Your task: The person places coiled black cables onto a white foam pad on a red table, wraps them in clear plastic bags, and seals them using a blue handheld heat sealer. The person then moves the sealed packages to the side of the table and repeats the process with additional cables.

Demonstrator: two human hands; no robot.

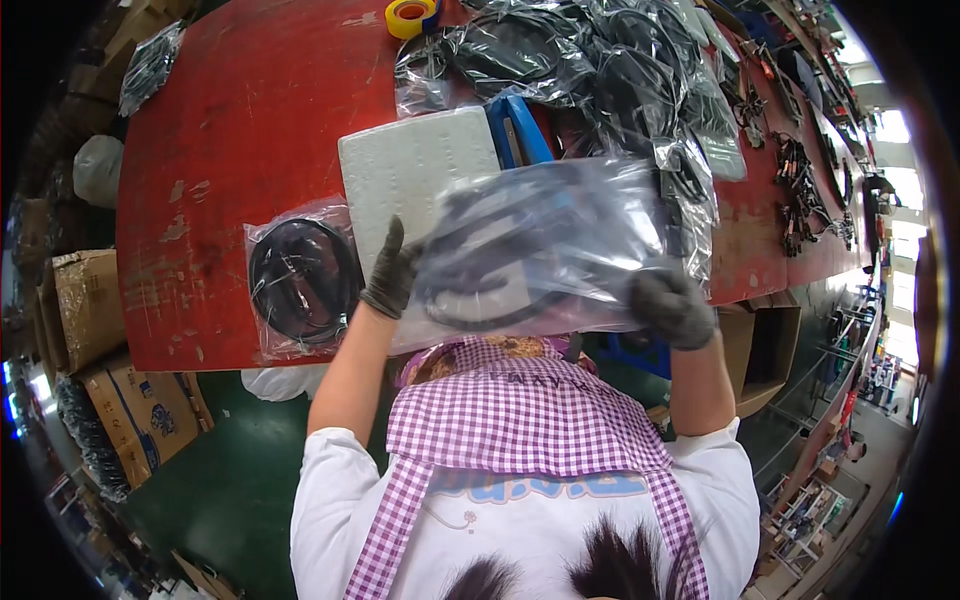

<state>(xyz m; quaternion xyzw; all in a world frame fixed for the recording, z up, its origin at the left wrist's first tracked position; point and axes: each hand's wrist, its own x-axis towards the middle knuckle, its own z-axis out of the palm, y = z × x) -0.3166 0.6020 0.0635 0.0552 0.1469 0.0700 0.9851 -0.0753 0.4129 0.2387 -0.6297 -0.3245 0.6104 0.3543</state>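
Note:
A clear plastic bag with a coiled black cable (490, 315) inside is stretched between my hands above the near edge of the table, blurred by motion. My right hand (672, 305), in a dark grey glove, is closed on the bag's right end. At its left edge is my left hand (393, 272), gloved alike, thumb up and the other fingers partly hidden at the plastic. Behind the bag lie a white foam block (415, 160) and a blue long-armed tool (520, 135), both partly covered. Another bagged coiled black cable (303, 280) rests flat to the left of my left hand.
The red table (230, 150) carries a pile of bagged black cables (590, 60) at the far right. A yellow tape roll (411, 14) sits at the far edge. Loose cables (800, 195) lie on the right. Cardboard boxes (140, 415) stand at the left, another box (765, 345) below right.

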